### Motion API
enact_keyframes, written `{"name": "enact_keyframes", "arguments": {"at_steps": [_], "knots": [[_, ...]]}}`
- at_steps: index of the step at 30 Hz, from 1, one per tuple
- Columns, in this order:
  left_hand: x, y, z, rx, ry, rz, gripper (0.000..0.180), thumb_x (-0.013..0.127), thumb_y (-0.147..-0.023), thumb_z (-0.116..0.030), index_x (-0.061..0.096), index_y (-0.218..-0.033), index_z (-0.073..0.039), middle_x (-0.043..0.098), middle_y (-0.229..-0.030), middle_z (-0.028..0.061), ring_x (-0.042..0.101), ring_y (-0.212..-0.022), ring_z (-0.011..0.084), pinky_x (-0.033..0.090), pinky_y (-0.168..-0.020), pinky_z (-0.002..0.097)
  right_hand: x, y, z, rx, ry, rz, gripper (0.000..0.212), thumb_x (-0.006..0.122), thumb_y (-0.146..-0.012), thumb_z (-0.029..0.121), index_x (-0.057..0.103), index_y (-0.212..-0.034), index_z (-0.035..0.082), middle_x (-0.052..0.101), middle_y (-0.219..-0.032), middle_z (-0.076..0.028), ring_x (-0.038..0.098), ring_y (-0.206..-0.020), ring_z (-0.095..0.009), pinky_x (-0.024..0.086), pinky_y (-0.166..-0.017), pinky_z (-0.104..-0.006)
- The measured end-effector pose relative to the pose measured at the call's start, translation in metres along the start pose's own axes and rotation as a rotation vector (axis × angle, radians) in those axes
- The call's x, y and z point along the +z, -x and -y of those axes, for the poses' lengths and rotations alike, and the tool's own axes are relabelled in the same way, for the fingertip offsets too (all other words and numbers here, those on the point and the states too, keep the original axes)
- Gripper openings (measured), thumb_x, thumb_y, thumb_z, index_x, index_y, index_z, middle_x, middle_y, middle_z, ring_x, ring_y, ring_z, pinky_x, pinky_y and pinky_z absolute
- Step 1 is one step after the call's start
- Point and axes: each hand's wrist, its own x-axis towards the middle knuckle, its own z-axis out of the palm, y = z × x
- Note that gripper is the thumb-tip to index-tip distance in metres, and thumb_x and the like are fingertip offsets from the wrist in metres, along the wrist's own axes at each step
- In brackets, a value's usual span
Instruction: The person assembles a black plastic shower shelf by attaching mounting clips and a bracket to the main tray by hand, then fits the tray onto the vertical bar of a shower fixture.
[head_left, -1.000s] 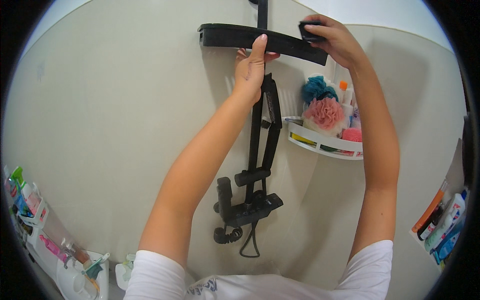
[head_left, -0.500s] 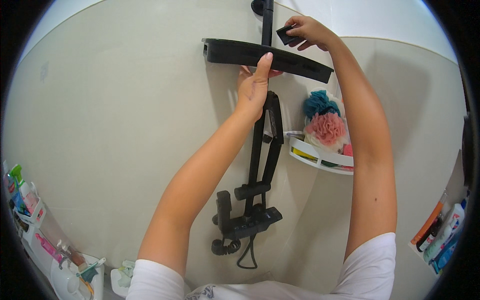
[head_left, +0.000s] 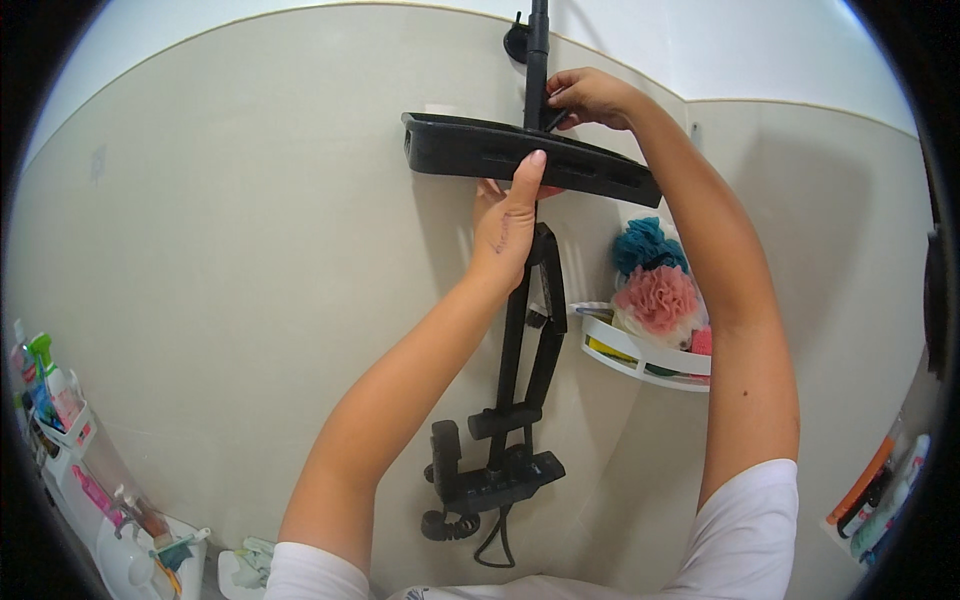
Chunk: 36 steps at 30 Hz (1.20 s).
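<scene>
A black shower shelf (head_left: 455,150) sits crosswise at the upright black shower pole (head_left: 536,85), its right end lower than its left. My left hand (head_left: 506,228) grips it from below, thumb on the front face and the other fingers mostly hidden underneath. Just right of the pole, my right hand (head_left: 598,100) pinches a small flat black plastic piece (head_left: 557,121) against or close beside the pole, above the shelf's back. Its fingertips are partly behind the pole, so I cannot tell whether the piece touches the shelf.
Below hangs the black shower mixer (head_left: 500,482) with a folded black arm (head_left: 545,330) and hose. A white corner shelf (head_left: 640,362) to the right holds teal and pink bath puffs (head_left: 655,298). Bottles (head_left: 60,395) and a washbasin (head_left: 150,560) are at lower left; more bottles (head_left: 885,505) lower right.
My right hand has moved left and down, bringing the small black piece from beside the pole to the pole above the shelf. My left hand keeps its grip; the whole view has shifted slightly.
</scene>
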Motion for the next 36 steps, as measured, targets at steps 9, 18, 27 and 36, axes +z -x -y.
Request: {"name": "enact_keyframes", "arguments": {"at_steps": [9, 18, 27, 36], "knots": [[0.001, 0.001, 0.003, 0.030, 0.041, 0.012, 0.048, 0.056, -0.075, -0.055, 0.050, -0.092, -0.011, 0.061, -0.076, 0.0041, 0.035, -0.053, 0.0017, 0.028, -0.048, 0.0164, 0.004, -0.008, 0.004, -0.044, -0.007, 0.003, 0.022, 0.049, -0.081, 0.001, 0.057, -0.101, -0.003, 0.061, -0.091, -0.010, 0.059, -0.079, -0.017, 0.049, -0.072, -0.0288], [0.003, 0.000, 0.004, 0.048, 0.047, 0.017, 0.047, 0.057, -0.076, -0.054, 0.050, -0.093, -0.011, 0.061, -0.076, 0.0036, 0.038, -0.054, 0.0018, 0.028, -0.047, 0.0163, 0.006, -0.004, 0.003, -0.090, -0.063, 0.017, 0.026, 0.049, -0.079, 0.007, 0.057, -0.102, -0.003, 0.061, -0.089, -0.010, 0.059, -0.077, -0.017, 0.050, -0.070, -0.0282], [0.004, -0.001, 0.001, 0.082, 0.073, 0.009, 0.045, 0.058, -0.076, -0.053, 0.048, -0.094, -0.012, 0.062, -0.078, 0.0051, 0.041, -0.055, 0.0013, 0.029, -0.048, 0.0165, -0.001, -0.002, -0.003, -0.143, -0.271, 0.240, 0.038, 0.051, -0.077, 0.009, 0.051, -0.113, -0.002, 0.058, -0.097, -0.009, 0.057, -0.084, -0.016, 0.046, -0.080, -0.0296], [0.000, -0.002, -0.008, -0.064, 0.043, 0.112, 0.046, 0.056, -0.075, -0.056, 0.053, -0.093, -0.014, 0.064, -0.082, 0.0060, 0.043, -0.059, 0.0004, 0.027, -0.049, 0.0162, 0.002, 0.009, 0.004, -0.154, -0.131, 0.166, 0.038, 0.053, -0.074, 0.003, 0.049, -0.112, -0.002, 0.056, -0.100, -0.007, 0.055, -0.086, -0.014, 0.047, -0.081, -0.0253]]}}
